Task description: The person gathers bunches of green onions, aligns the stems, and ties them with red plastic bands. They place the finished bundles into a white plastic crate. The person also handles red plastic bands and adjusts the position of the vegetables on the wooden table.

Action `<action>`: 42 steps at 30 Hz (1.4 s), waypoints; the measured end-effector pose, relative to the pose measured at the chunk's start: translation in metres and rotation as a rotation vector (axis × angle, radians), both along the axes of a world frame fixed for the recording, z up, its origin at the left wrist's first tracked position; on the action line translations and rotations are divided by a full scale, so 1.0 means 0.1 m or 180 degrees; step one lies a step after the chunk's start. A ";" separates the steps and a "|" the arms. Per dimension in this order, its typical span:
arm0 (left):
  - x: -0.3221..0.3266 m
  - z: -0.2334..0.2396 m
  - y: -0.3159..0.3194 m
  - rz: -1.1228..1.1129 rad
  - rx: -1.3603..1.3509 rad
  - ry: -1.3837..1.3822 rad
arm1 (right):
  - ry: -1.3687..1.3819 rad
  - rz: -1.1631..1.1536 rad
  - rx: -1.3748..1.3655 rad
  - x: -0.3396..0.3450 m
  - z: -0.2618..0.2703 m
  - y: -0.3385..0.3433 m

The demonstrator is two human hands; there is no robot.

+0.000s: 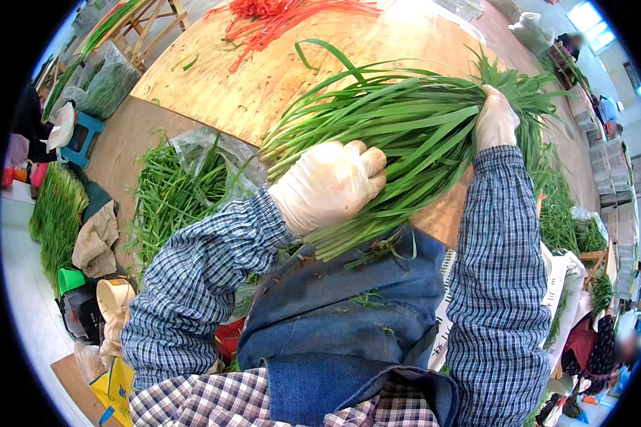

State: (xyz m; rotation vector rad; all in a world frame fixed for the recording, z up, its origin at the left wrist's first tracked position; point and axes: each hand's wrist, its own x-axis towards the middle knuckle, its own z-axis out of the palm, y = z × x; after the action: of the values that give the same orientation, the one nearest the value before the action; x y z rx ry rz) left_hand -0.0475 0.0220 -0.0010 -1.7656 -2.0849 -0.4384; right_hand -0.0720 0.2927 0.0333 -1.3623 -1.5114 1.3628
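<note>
A loose bunch of long, flat green leaves, which look like Chinese chives [406, 117], stretches across the near edge of the wooden tabletop [192, 80]. My right hand [497, 118], in a pale glove, grips the bunch close to its leafy tips at the right. Across the lower stems lies my left hand [328, 184], gloved too, its fingers curled over some of the leaves. The pale stem ends point left. Its fingertips and palm are hidden from above. Bits of leaf cling to the blue denim apron [342, 309] over my lap.
Red plastic ties [267, 21] lie at the table's far side. Loose greens [176, 187] fill a clear plastic bag at the left, near a blue stool [83, 141]. Further left stand a bundle of greens [59, 219] and a cream bucket [115, 296]. Other people are at the right.
</note>
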 end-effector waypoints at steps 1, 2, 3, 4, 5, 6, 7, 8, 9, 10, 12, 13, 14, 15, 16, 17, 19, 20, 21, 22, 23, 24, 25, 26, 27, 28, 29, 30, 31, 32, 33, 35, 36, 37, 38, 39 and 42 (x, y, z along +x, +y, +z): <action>0.01 0.01 -0.01 0.0017 0.0016 0.0004 | 0.0078 0.0020 -0.0012 0.02 0.05 -0.08; 0.01 -0.01 -0.02 0.0027 0.0041 0.0001 | 0.0149 0.0032 -0.0015 0.03 0.07 -0.12; 0.01 0.00 0.01 0.0000 0.0082 0.0003 | 0.0226 0.0009 -0.0001 0.05 0.09 -0.11; 0.01 0.03 0.06 0.0046 0.0346 0.0057 | 0.0370 0.0071 0.0001 0.06 0.08 -0.06; 0.01 0.09 0.11 0.0098 0.0608 0.0108 | 0.0513 0.0141 0.0001 0.05 0.05 0.02; 0.01 0.20 0.12 0.0186 0.0840 0.0170 | 0.0663 0.0245 -0.0032 0.04 0.05 0.03; -0.01 0.33 0.08 0.0179 0.1214 0.0126 | 0.0652 0.0282 -0.0112 0.00 0.06 -0.09; 0.00 0.45 -0.02 0.0538 0.1330 0.0189 | 0.0641 0.0331 -0.0199 -0.02 0.09 -0.23; -0.03 0.51 0.00 0.0756 0.1586 0.0198 | 0.0615 0.0243 -0.0133 0.03 0.17 -0.25; -0.13 0.55 -0.03 0.0575 0.2075 0.0663 | 0.0686 0.0204 -0.0087 0.09 0.22 -0.22; -0.18 0.66 -0.35 0.0719 0.2866 0.0472 | 0.0524 0.0290 0.0133 0.10 0.17 -0.06; -0.11 0.66 -0.60 0.0707 0.3011 -0.0123 | 0.0453 0.0364 0.0216 0.11 0.12 0.01; -0.02 0.67 -0.88 0.0710 0.3172 -0.0689 | 0.0241 0.0696 0.0554 0.12 0.05 0.10; 0.03 0.66 -1.21 0.0469 0.3122 -0.1149 | 0.0727 0.0417 -0.0314 0.05 0.09 -0.13; 0.15 0.56 -1.57 0.1249 0.2752 -0.1415 | -0.0165 0.1076 0.1008 0.06 -0.10 0.01; 0.20 0.41 -1.83 0.1949 0.2437 -0.1689 | -0.0550 0.1355 0.1829 0.11 -0.18 0.18; 0.07 0.02 -2.02 0.3061 0.0986 -0.0257 | -0.0784 0.1481 0.2371 0.19 -0.23 0.45; 0.16 -0.04 -2.00 0.2957 0.0996 -0.0330 | -0.0757 0.1585 0.2343 0.14 -0.28 0.42; 0.21 -0.16 -1.87 0.2777 0.1095 -0.0468 | -0.0331 0.1395 0.1349 0.15 -0.14 0.26; 0.28 -0.19 -1.74 0.2430 0.1155 -0.0894 | 0.0152 0.1034 0.0360 0.14 -0.07 0.11; 0.35 -0.15 -1.59 0.2057 0.1230 -0.1289 | 0.0748 0.1376 0.0360 0.18 -0.15 0.20; 0.38 -0.14 -1.40 0.1936 0.1195 -0.1402 | 0.0814 0.1072 0.0033 0.18 -0.10 0.24; 0.41 -0.14 -1.21 0.1829 0.1151 -0.1510 | 0.0876 0.0779 -0.0306 0.16 -0.08 0.25; 0.41 -0.09 -1.05 0.1587 0.1085 -0.1272 | 0.1043 0.1077 -0.0212 0.20 -0.08 0.18; 0.38 -0.02 -0.89 0.1343 0.1012 -0.1025 | 0.1013 0.1031 -0.0202 0.15 -0.11 0.20; 0.34 -0.06 -0.69 0.1397 0.0778 -0.0921 | 0.0980 0.0937 -0.0140 0.14 -0.16 0.32; 0.31 -0.13 -0.54 0.1468 0.0519 -0.0812 | 0.0949 0.0854 -0.0105 0.12 -0.17 0.38; 0.29 -0.27 -0.49 0.1636 0.0319 -0.0790 | 0.0572 0.1116 0.0389 0.21 -0.16 0.31; 0.28 -0.34 -0.48 0.1826 0.0095 -0.0743 | 0.0680 0.0924 0.0136 0.17 -0.18 0.30; 0.28 -0.38 -0.53 0.1786 0.0248 -0.0672 | 0.0709 0.0972 0.0071 0.15 -0.21 0.31; 0.27 -0.50 -0.58 0.1845 0.0139 -0.0751 | 0.0706 0.0963 0.0056 0.18 -0.25 0.37; 0.33 -0.79 -0.91 0.1827 0.0322 -0.0857 | 0.0720 0.0906 0.0008 0.20 -0.23 0.30; 0.34 -0.89 -1.14 0.2144 0.0067 -0.0927 | 0.0695 0.0637 -0.0348 0.11 -0.18 0.25; 0.36 -0.98 -1.36 0.2428 -0.0203 -0.0916 | 0.0967 0.0852 -0.0414 0.10 -0.29 0.44; 0.37 -0.98 -1.44 0.2506 0.0010 -0.0946 | 0.0707 0.0737 -0.0239 0.10 -0.30 0.50; 0.40 -0.91 -1.50 0.2605 0.0193 -0.0981 | 0.0433 0.0636 -0.0095 0.10 -0.33 0.52; 0.37 -0.31 -0.99 0.2325 0.1305 -0.0793 | 0.0864 0.0724 -0.0284 0.16 -0.30 0.54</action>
State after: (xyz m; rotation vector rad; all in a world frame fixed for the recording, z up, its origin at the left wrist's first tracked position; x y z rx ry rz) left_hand -0.0107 -0.0773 -0.0318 -0.6790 -2.3960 -0.8071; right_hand -0.0557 0.3471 0.0030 -1.0288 -1.4675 1.6988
